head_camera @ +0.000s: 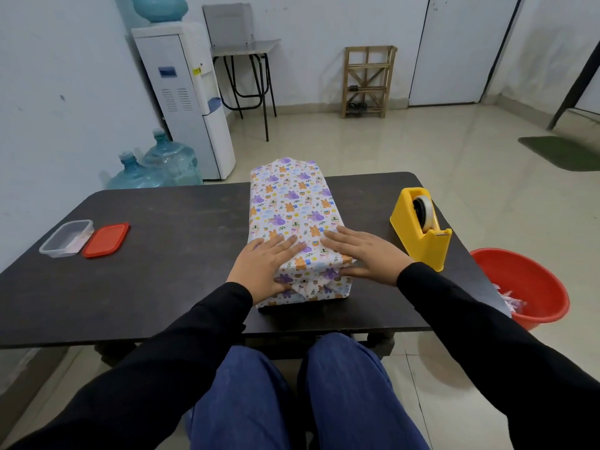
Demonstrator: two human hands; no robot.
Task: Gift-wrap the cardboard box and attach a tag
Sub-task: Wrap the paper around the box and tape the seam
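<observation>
Wrapped box (292, 216) lies flat on dark desk (162, 271), near centre, long axis running near to far, narrow folded end facing person. Paper printed with purple and orange animals. Left hand (264, 264) flat on top at near-left corner, fingers straight, thumb down against near end face. Right hand (365, 253) flat on top at near-right corner, fingers straight and pointing left, thumb along near end fold. Neither hand grips anything. Yellow tape dispenser (422, 227) right of box, apart. Clear container (66, 238) and red lid (105, 239) far left, touching.

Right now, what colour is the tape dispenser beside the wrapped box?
Yellow; the plastic tape dispenser shows best in head view.
</observation>
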